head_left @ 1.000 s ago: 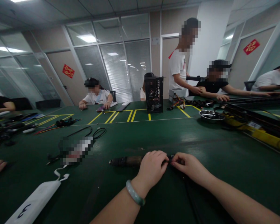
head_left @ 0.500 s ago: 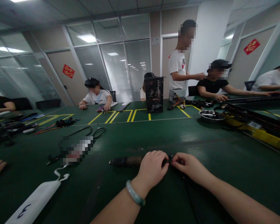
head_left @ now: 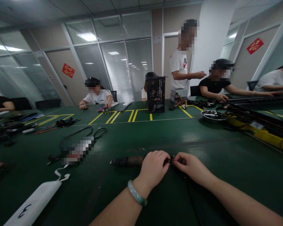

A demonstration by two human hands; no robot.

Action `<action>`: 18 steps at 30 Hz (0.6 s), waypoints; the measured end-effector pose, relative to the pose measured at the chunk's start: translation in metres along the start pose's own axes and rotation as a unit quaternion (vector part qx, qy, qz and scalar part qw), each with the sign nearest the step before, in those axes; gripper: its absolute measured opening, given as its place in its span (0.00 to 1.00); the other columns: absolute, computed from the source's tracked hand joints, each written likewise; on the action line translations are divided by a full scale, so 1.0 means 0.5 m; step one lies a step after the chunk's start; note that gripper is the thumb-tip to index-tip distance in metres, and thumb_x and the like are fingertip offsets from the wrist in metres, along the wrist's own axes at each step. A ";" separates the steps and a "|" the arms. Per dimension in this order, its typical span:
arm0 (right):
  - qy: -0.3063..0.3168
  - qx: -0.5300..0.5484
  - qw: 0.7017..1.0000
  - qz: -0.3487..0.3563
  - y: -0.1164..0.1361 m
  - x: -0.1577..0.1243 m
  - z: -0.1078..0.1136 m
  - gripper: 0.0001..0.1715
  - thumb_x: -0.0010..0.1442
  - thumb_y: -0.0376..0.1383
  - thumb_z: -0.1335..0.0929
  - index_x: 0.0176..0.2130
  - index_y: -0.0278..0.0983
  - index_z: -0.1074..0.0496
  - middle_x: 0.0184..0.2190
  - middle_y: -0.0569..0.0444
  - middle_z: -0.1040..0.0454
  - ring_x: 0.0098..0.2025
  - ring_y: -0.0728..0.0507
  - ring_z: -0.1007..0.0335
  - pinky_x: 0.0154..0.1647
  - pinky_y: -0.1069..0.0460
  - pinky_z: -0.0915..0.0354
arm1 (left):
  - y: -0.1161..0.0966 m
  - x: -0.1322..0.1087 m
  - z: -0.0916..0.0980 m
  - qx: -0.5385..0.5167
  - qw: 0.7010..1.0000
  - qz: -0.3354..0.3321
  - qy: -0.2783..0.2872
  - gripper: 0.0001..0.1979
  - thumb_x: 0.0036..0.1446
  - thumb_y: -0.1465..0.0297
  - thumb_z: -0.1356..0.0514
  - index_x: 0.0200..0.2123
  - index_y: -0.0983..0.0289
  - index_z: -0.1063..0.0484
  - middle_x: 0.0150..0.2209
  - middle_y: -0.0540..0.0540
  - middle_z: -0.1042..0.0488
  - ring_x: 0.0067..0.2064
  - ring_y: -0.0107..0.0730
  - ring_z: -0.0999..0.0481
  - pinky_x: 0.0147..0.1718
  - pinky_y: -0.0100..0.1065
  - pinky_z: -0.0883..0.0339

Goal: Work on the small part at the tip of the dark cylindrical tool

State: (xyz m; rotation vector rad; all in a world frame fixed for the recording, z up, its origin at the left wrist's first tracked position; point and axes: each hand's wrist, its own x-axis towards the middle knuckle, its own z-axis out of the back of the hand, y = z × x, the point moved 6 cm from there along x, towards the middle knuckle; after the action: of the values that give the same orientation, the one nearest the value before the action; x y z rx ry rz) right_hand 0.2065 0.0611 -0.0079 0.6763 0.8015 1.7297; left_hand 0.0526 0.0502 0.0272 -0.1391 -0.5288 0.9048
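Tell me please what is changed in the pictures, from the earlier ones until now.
The standing co-worker's hand has lifted, from low beside the arm of the seated co-worker up to chest height. The left hand and right hand stay together at the end of the dark cylindrical tool; nothing is taken or let go.

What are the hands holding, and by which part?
A dark electric screwdriver: the left hand wraps its rear end, and the right hand's fingers pinch the small black tail end.
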 end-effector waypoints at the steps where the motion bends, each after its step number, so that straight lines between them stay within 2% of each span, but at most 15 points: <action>1: 0.000 0.002 1.000 -0.001 0.000 0.000 0.000 0.09 0.60 0.40 0.34 0.35 0.38 0.27 0.30 0.56 0.24 0.32 0.46 0.29 0.30 0.55 0.38 | 0.000 0.000 0.001 0.001 1.000 0.003 -0.001 0.08 0.57 0.72 0.39 0.41 0.60 0.31 0.43 0.51 0.26 0.45 0.38 0.29 0.47 0.41 0.37; 7: -0.004 -0.011 1.000 0.003 0.000 0.001 0.002 0.08 0.60 0.39 0.34 0.34 0.38 0.28 0.28 0.57 0.25 0.30 0.46 0.30 0.29 0.55 0.39 | -0.004 0.002 0.002 0.013 1.000 -0.007 0.009 0.05 0.58 0.73 0.40 0.39 0.60 0.29 0.44 0.52 0.27 0.47 0.37 0.29 0.48 0.40 0.37; 12: 0.000 -0.017 1.000 -0.003 0.002 0.001 0.001 0.09 0.60 0.39 0.34 0.34 0.38 0.27 0.29 0.57 0.24 0.30 0.46 0.30 0.30 0.55 0.39 | -0.011 0.004 0.005 0.014 0.999 -0.034 -0.001 0.05 0.60 0.74 0.41 0.39 0.59 0.28 0.43 0.51 0.26 0.47 0.37 0.29 0.55 0.44 0.42; 18: 0.007 -0.029 1.000 0.006 0.008 -0.002 0.006 0.07 0.59 0.38 0.34 0.36 0.39 0.26 0.31 0.57 0.24 0.31 0.46 0.29 0.31 0.54 0.38 | -0.010 0.001 0.006 0.008 1.000 -0.027 -0.013 0.07 0.58 0.73 0.40 0.41 0.59 0.28 0.42 0.50 0.26 0.46 0.36 0.28 0.57 0.44 0.44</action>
State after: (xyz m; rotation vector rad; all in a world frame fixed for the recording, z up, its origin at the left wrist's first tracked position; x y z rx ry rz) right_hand 0.2070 0.0600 -0.0030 0.6318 0.7545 1.7643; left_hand 0.0550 0.0471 0.0317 -0.0989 -0.5480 0.8597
